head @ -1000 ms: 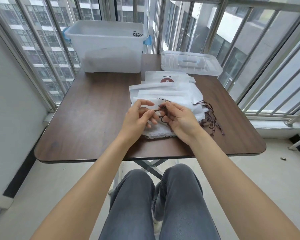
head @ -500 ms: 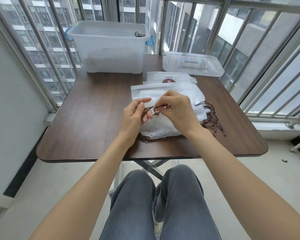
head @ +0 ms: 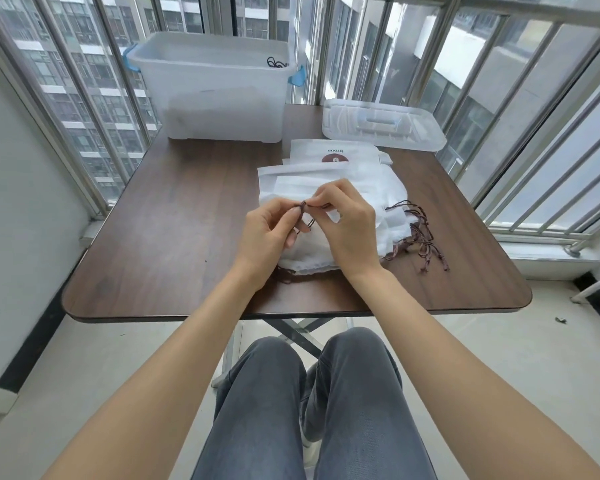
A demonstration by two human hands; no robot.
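Drawstring cord (head: pixel 305 205) is pinched by both hands, left hand (head: pixel 269 233) and right hand (head: pixel 349 225), above white bags (head: pixel 368 188).

— Left hand (head: pixel 271 233)?
— Raised, thumb and forefinger pinching a thin dark brown cord (head: pixel 305 204), other fingers loosely curled.
— Right hand (head: pixel 349 225)?
— Back turned up, fingertips meeting the left's, pinching the same cord.
— Arms?
— Bare, stretched forward, converging at the wrists.

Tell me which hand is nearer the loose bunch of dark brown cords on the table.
Right. The right hand sits just left of the loose dark brown cords; the left hand is farther left, beyond it.
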